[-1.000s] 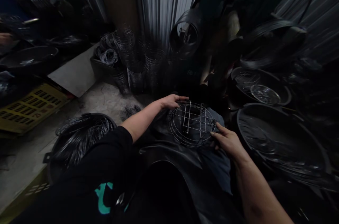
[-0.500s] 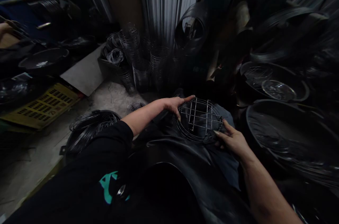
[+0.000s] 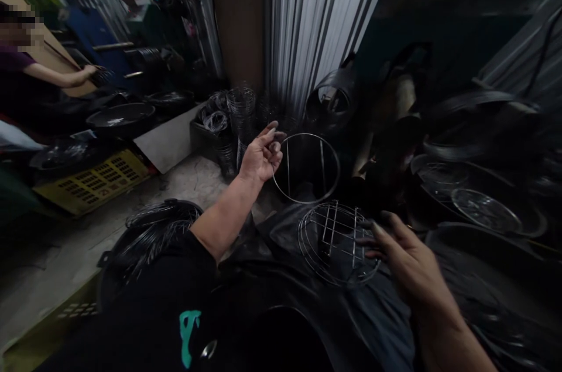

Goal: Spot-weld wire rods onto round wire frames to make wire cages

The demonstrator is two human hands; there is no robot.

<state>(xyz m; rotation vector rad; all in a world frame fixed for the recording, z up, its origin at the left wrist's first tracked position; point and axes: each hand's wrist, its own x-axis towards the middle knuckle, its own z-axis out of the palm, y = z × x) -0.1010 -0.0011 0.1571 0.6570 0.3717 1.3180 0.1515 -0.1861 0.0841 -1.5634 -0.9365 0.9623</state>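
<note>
Raised in front of me, my left hand (image 3: 262, 158) is closed on the edge of a thin wire ring (image 3: 323, 164) with two parallel bars across it. Below it, round wire grates (image 3: 330, 228) with crossing bars lie on the dark cloth over my lap, apparently stacked. My right hand (image 3: 406, 255) is at their right edge, fingers stretched and apart. Its fingertips overlap the grates in view; whether they touch the wire I cannot tell.
Bundled wires fill a black tub (image 3: 103, 258) at my left. Wide dark basins (image 3: 538, 225) with wire pieces stand at right. Ahead are stacked wire coils (image 3: 241, 103) and a yellow crate (image 3: 94, 181). A co-worker's hand (image 3: 85, 74) shows at far left.
My left hand has left the grates and moved up and leftward, now holding a wire ring. My right hand has loosened from the grates' edge. The view has tilted upward.
</note>
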